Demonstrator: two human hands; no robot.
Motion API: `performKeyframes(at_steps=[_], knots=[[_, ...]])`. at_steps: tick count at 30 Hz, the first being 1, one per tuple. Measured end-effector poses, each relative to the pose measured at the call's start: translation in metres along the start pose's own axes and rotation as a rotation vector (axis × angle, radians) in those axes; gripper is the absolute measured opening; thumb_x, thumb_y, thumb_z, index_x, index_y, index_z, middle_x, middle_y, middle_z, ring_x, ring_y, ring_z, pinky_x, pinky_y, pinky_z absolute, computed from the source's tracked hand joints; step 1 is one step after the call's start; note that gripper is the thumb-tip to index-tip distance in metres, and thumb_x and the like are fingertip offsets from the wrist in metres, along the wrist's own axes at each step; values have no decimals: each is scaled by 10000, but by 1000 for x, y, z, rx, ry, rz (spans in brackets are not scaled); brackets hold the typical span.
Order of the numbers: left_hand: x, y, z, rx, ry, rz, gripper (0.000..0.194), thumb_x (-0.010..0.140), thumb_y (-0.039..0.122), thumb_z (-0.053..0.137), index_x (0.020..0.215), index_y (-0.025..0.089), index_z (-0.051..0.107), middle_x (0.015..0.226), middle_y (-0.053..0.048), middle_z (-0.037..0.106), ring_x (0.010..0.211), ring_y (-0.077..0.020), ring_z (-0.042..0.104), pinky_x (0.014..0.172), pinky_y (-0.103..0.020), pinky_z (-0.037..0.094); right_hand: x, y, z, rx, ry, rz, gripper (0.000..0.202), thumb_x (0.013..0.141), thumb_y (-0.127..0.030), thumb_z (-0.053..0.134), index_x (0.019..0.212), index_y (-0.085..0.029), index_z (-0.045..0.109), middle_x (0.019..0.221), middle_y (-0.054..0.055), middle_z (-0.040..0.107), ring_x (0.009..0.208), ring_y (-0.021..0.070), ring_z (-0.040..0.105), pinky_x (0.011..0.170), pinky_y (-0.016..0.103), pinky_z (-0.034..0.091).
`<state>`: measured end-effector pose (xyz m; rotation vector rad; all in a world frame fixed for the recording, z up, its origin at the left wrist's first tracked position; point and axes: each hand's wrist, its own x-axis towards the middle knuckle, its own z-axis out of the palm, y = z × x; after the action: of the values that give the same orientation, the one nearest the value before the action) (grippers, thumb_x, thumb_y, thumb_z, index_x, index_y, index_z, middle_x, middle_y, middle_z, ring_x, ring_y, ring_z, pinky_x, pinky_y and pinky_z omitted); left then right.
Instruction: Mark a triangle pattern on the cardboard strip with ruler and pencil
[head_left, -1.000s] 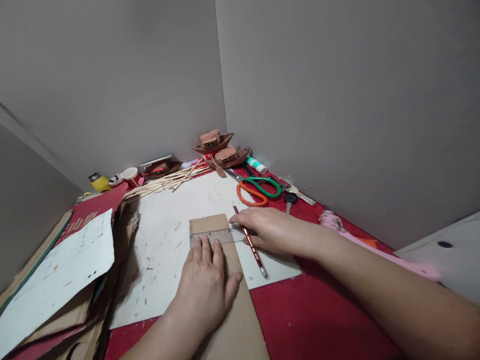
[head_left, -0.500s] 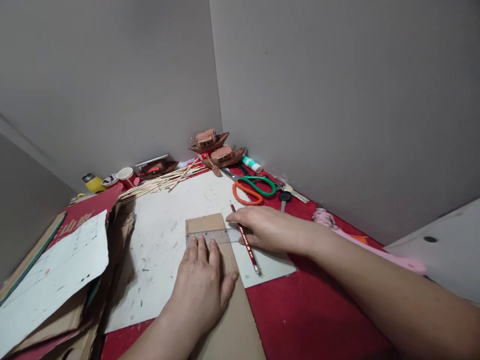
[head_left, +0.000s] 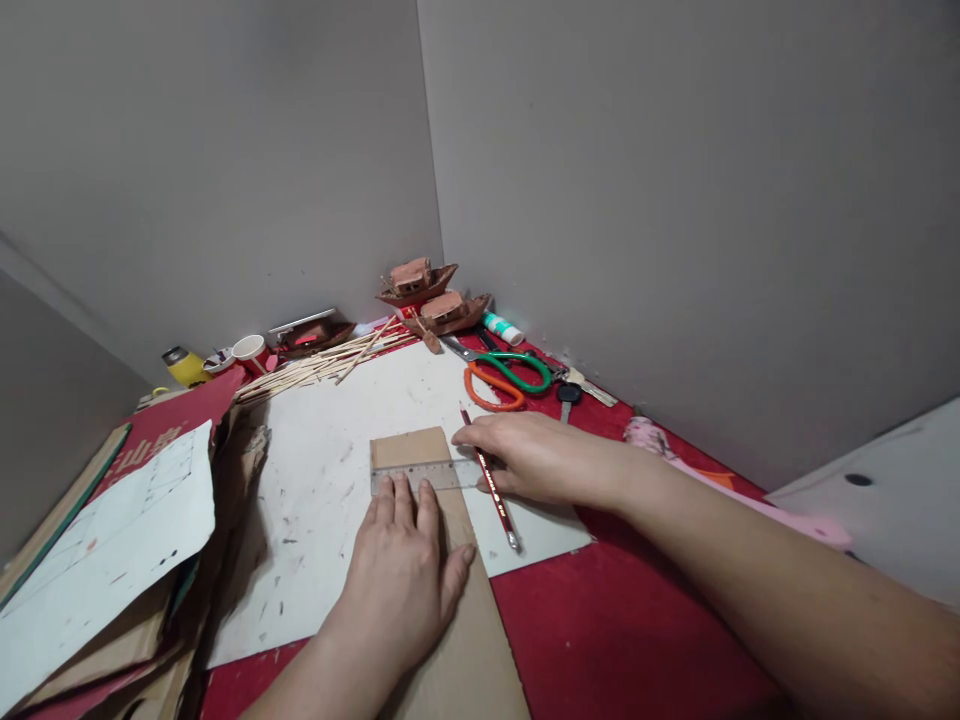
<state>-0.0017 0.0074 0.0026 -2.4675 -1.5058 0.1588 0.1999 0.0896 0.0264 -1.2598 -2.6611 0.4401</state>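
A clear plastic ruler (head_left: 431,474) lies across a narrow strip of brown cardboard (head_left: 469,640), close to the strip's far end. My left hand (head_left: 401,560) rests flat on both, its fingertips pressing the ruler's near edge and its thumb spread on the cardboard. At the ruler's right end is my right hand (head_left: 532,455), with a dark red pencil (head_left: 495,500) between its thumb and fingers. The pencil's tip points away from me and its silver end towards me. The hand hides part of the ruler's end.
Scissors (head_left: 517,372) with green and orange handles and keys (head_left: 581,388) lie beyond my right hand. Wooden sticks (head_left: 322,362), small brown model boats (head_left: 450,312) and a paper cup (head_left: 251,352) line the back. Stacked cardboard with a drawn sheet (head_left: 142,520) stands left.
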Motion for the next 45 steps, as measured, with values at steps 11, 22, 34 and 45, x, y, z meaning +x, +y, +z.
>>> performKeyframes(at_steps=[11, 22, 34, 45], knots=[[-2, 1, 0, -6, 19, 4, 657, 942, 483, 481, 1365, -17, 540, 1341, -341, 552, 1257, -445, 544, 977, -528, 503, 0, 0, 0, 19, -7, -7, 306, 814, -172, 610, 1116, -184, 659, 1043, 97, 699, 945, 251, 651, 735, 305, 427], [-2, 1, 2, 32, 50, 11, 664, 940, 487, 463, 1347, -29, 556, 1319, -317, 583, 1231, -426, 573, 968, -500, 521, 0, 0, 0, 13, -9, -7, 278, 805, -180, 621, 1080, -194, 659, 1023, 86, 706, 929, 246, 652, 710, 293, 414], [-2, 1, 1, 27, 44, 7, 687, 941, 495, 442, 1326, -62, 560, 1318, -291, 594, 1224, -410, 585, 981, -487, 516, -1, 1, 0, 18, -13, -8, 265, 806, -168, 614, 1066, -194, 658, 1014, 87, 701, 905, 243, 646, 697, 301, 416], [-2, 0, 2, 9, 66, 31, 673, 939, 476, 461, 1312, -74, 569, 1303, -309, 596, 1202, -428, 595, 958, -490, 529, -1, 0, -1, 5, -28, 3, 250, 813, -171, 632, 1061, -197, 654, 1006, 76, 699, 897, 226, 638, 686, 283, 400]])
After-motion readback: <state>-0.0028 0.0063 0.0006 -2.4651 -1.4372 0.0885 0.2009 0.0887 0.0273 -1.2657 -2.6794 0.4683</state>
